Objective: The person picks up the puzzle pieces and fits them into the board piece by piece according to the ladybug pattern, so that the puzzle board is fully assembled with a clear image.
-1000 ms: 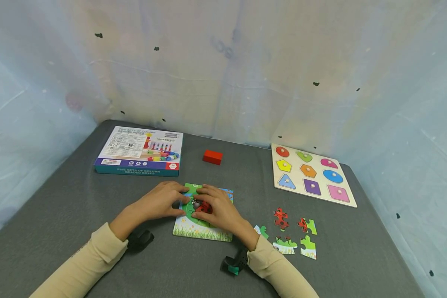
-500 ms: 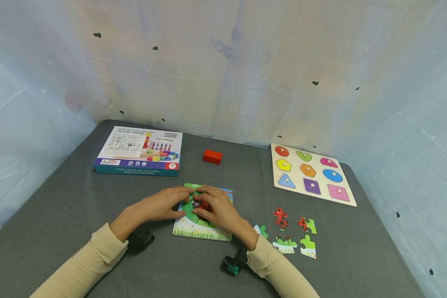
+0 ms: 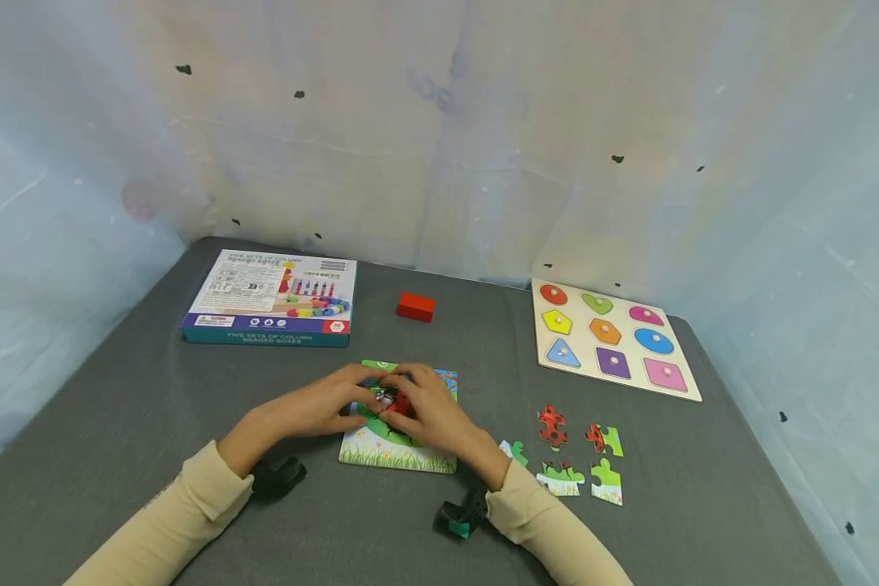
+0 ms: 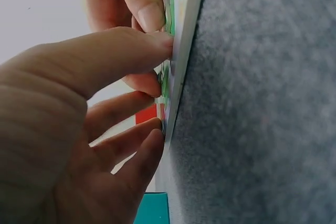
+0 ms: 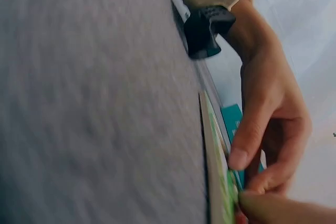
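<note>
A ladybug jigsaw board [image 3: 399, 461] lies flat on the grey table in front of the person. My left hand [image 3: 321, 407] rests over its left side, thumb [image 4: 152, 45] at the board's near edge and fingers bent over the picture, touching it. Over the right side lies my right hand [image 3: 430, 411], thumb and fingers spread around the red ladybug [image 3: 399, 403] and touching the pieces. Whether it pinches a piece is hidden. Loose jigsaw pieces lie to the right, among them a red spotted piece [image 3: 553, 426] and a green-and-white corner piece [image 3: 606, 482].
A beaded-toy box [image 3: 269, 297] lies at the back left. Right of it is a red block [image 3: 415, 307]. At the back right lies a wooden shape-knob board [image 3: 615, 342]. Plastic sheeting [image 3: 439, 146] hangs behind the table.
My left hand's fingers have first drawn together, then an index fingertip has come down on the picture near the ladybug's head. My right hand stays almost in place; the loose pieces stay put.
</note>
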Tool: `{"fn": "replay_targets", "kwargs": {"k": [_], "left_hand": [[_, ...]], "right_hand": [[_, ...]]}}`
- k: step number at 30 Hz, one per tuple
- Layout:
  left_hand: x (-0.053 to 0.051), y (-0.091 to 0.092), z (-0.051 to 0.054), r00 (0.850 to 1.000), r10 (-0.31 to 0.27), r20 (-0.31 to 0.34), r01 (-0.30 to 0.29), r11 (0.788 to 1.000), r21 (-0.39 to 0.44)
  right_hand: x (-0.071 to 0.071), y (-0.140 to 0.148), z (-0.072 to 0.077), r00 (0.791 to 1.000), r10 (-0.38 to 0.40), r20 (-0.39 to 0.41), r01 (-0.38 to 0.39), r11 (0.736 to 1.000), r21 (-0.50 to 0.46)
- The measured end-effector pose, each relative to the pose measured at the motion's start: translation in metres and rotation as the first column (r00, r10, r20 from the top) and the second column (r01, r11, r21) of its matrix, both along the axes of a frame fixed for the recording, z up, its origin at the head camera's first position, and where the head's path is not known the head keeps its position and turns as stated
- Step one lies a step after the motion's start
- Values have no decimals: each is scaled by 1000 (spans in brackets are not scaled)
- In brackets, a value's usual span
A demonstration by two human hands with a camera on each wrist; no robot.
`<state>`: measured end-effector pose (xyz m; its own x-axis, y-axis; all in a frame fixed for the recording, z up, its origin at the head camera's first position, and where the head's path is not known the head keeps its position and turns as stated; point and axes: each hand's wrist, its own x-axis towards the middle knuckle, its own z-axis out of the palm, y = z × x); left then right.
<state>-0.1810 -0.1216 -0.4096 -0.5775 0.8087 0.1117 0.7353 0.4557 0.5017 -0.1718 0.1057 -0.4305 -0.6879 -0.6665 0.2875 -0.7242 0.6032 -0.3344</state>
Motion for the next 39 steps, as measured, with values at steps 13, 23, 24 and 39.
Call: {"fn": "replay_targets", "kwargs": {"k": [13, 23, 24, 39], "left_hand": [[2, 1, 4, 997, 8, 76, -9, 1000, 4], [3, 2, 2, 997, 15, 76, -14, 1000, -9], [3, 2, 2, 997, 15, 69, -15, 1000, -12], [4, 4, 2, 999, 12, 49, -11, 1000, -23]], "right_hand": [[4, 47, 34, 969, 160, 189, -146, 986, -83], [26, 122, 43, 987, 38, 154, 2, 968, -252], [30, 128, 46, 987, 28, 161, 17, 963, -270], [43, 198, 27, 953, -54, 298, 155, 932, -327]]}}
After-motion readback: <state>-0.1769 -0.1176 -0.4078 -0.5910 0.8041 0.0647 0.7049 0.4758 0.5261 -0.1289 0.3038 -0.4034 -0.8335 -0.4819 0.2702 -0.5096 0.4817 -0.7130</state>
